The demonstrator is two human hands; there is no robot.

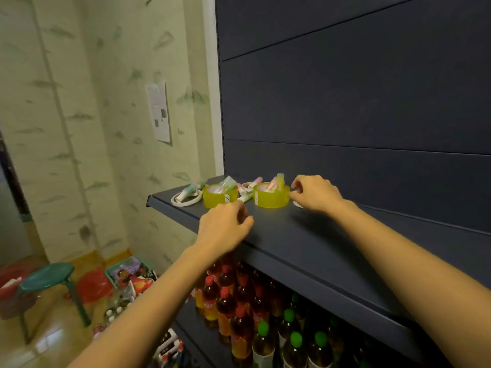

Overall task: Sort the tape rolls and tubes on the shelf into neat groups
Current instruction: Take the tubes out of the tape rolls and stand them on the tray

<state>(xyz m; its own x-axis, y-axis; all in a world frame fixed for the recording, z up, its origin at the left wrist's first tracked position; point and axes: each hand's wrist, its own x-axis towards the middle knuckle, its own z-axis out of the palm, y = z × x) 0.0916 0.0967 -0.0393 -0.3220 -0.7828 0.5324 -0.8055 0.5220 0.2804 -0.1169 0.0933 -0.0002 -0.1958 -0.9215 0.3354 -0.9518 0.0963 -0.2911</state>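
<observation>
Fingers of right hand [316,193] pinched on flat white roll [298,204] beside glossy yellow tape roll [271,199]; left hand [225,227] grip unclear.

On the shelf [305,235] we see two wide tape rolls side by side: the left roll [220,196] and, at its 3 o'clock, the right roll [271,199]. Tubes [245,193] lie in and between them. A flat ring [186,200] lies at the left roll's 9 o'clock. Bottles [239,301] stand below the shelf.
</observation>
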